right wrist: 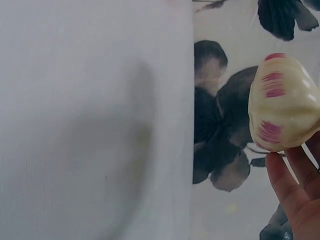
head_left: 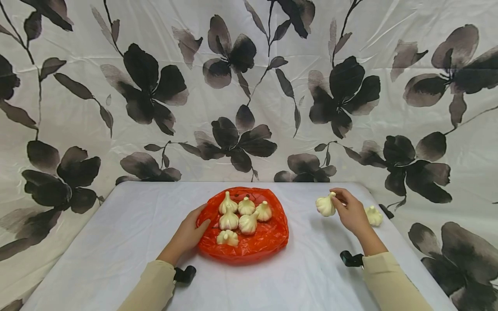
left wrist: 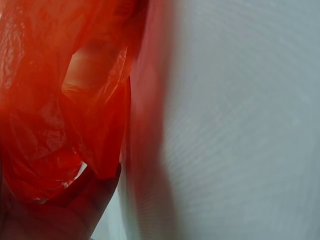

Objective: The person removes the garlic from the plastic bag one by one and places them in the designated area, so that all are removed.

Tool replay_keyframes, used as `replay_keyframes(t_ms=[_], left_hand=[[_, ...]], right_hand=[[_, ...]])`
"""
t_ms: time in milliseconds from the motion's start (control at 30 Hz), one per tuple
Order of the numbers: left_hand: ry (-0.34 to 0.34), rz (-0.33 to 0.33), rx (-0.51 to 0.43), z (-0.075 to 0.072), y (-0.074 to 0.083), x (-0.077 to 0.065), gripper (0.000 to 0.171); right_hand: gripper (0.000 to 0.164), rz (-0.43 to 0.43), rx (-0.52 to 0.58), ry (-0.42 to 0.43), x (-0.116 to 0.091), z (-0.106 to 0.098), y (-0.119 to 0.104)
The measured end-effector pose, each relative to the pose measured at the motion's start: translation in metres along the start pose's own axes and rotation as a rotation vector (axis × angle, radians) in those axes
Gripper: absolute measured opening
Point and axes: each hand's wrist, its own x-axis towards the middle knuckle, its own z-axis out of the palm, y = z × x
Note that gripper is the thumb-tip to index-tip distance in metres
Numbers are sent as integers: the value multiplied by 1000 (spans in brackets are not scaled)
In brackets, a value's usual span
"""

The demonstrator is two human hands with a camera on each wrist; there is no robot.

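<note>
White cloth (head_left: 268,287) spreads under a red bag (head_left: 266,239) bearing six garlic bulbs (head_left: 228,221); the left hand (head_left: 192,226) grips the bag's edge. Well apart, the right hand (head_left: 351,212) pinches another bulb (head_left: 324,206) above the cloth — a light hold and steadied bag should serve best.

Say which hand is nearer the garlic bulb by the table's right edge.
Right. The right hand, holding another bulb, is just left of that garlic bulb in the head view; the left hand is much farther left, gripping the red plastic.
</note>
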Motion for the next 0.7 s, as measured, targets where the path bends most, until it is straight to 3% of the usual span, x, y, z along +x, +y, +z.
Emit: replay_keyframes(t_ms=[700], left_hand=[[-15,-21,-13,1,1,-1,62]], right_hand=[[36,89,-51,89,-2,-17,29]])
